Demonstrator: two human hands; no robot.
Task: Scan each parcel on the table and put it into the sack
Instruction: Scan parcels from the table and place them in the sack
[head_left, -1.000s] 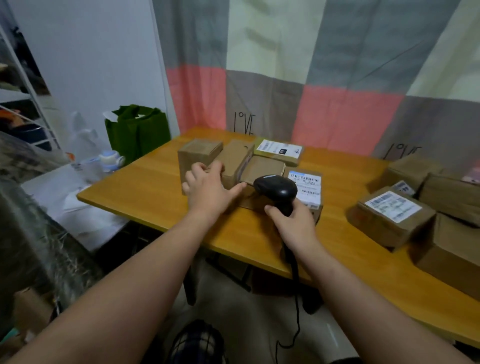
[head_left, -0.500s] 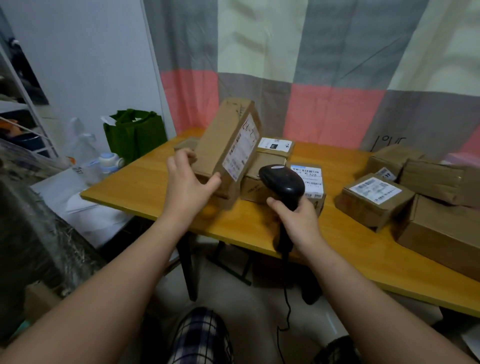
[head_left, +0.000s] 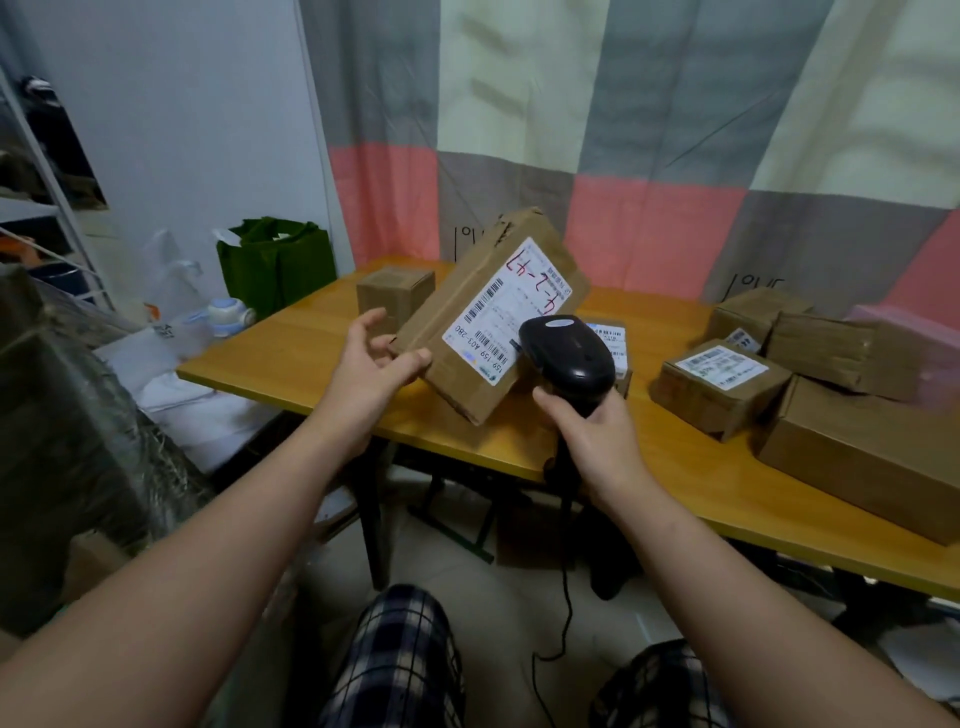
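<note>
The left hand (head_left: 371, 364) holds a brown parcel (head_left: 457, 332) up over the counter (head_left: 301, 358). The parcel is tipped, and its white label (head_left: 511, 306) faces the person. The right hand (head_left: 597, 441) grips a black scanner (head_left: 569, 353) just in front of the label. On the right, other parcels (head_left: 719, 382) sit on the counter.

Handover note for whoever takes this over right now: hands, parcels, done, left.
Left hand holds a parcel tilted above the table, label facing the scanner.
Right hand grips the scanner, with its head close to the label.
Done: this parcel is lifted and presented. Cannot tell if the scan registered.
Left: sack it, probably in the grey sack at the left. Then do the small box, the labelled box and the pile at the right.
</note>
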